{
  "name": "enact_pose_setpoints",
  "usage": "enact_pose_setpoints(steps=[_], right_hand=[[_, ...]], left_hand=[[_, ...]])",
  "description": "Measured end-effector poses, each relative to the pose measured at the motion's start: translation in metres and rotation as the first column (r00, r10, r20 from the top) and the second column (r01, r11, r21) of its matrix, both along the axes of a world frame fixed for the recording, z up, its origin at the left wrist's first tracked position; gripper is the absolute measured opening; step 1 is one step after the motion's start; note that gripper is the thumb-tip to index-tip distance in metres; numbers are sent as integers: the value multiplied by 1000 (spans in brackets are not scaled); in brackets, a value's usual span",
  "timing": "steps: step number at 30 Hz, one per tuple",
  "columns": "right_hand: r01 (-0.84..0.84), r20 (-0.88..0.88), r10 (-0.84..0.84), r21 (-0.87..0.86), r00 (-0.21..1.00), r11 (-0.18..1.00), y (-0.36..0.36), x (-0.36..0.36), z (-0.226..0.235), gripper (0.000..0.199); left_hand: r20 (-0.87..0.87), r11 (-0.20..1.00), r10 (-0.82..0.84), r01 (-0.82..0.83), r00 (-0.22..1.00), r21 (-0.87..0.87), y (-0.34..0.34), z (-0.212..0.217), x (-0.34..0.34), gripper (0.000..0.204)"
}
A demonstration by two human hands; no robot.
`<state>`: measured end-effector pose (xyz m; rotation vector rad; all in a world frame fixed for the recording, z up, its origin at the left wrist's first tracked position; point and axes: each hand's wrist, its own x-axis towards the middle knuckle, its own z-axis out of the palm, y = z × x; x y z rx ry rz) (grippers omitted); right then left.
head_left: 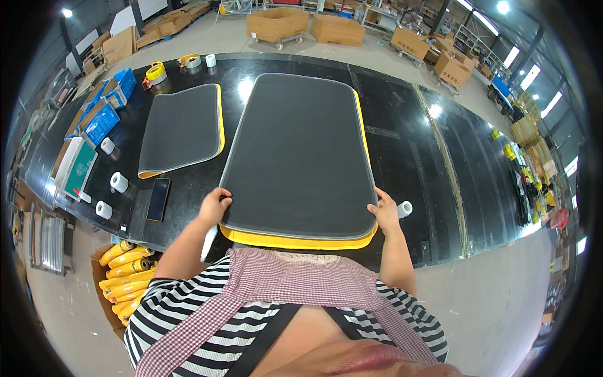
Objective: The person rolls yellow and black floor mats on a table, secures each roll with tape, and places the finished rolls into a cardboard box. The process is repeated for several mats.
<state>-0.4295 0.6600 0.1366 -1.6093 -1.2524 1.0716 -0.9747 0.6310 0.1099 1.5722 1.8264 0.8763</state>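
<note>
A large dark grey mat (pixel 301 151) with rounded corners lies on the black table before me. Yellow material (pixel 282 239) shows beneath it along the near and right edges. My left hand (pixel 215 206) pinches the mat's near left edge between thumb and fingers. At the near right edge my right hand (pixel 384 209) grips the mat likewise, thumb on top. How many layers each hand holds is hidden. Left of it lies a smaller dark grey mat (pixel 182 129) with a yellow underside, its near left corner slightly curled.
On the table's left are a phone (pixel 159 200), white rolls (pixel 119 182), blue boxes (pixel 100 122) and tape rolls (pixel 156 74). Another white roll (pixel 405 208) lies beside my right hand. A carton of rolled yellow material (pixel 125 273) stands on the floor at left.
</note>
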Motion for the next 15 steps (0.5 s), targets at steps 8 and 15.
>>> enact_pose_setpoints(steps=[8,15], right_hand=[[-318,8,341,-337,940,886,-64,-2,20,30],[-185,-982,16,-19,188,983,-35,16,-18,37]], left_hand=[[261,983,-123,154,957,-101,-61,1,14,29],[912,675,-259,617,-317,406,-16,3,-6,39]])
